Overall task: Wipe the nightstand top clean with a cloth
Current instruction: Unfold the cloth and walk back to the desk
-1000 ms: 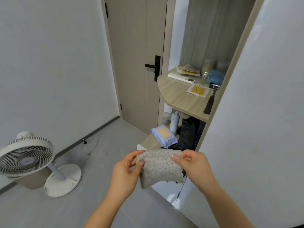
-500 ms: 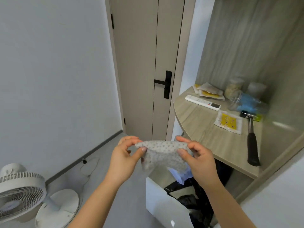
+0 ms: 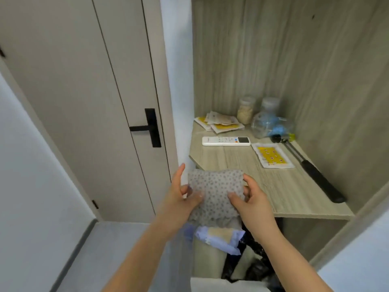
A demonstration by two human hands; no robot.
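You hold the cloth [image 3: 214,192], a grey dotted fabric folded into a pad, at the near left corner of the nightstand surface [image 3: 294,186]. Whether the cloth touches the surface cannot be told from this view.

Your left hand [image 3: 179,199] grips the cloth's left edge: the thumb presses on the front face, and the index finger points straight up beside it. Your right hand [image 3: 252,203] grips the right edge, with its fingers [image 3: 248,180] curled over the top corner and the thumb on the front face.

On the surface:
- A white remote control [image 3: 226,141] lies flat toward the back left.
- A yellow packet [image 3: 271,158] lies flat just right of centre.
- A hammer [image 3: 320,182] with a black handle lies along the right edge, head toward the back.
- Several loose packets [image 3: 219,123] are piled in the back left corner.
- A jar [image 3: 245,110] stands upright at the back.
- A clear plastic container [image 3: 271,123] with blue contents sits at the back right.

Below the surface's front edge sit a pale blue pack [image 3: 219,237] and a black bag [image 3: 252,268]. Left of the surface stands a closed door [image 3: 84,102] with a black handle [image 3: 149,128].
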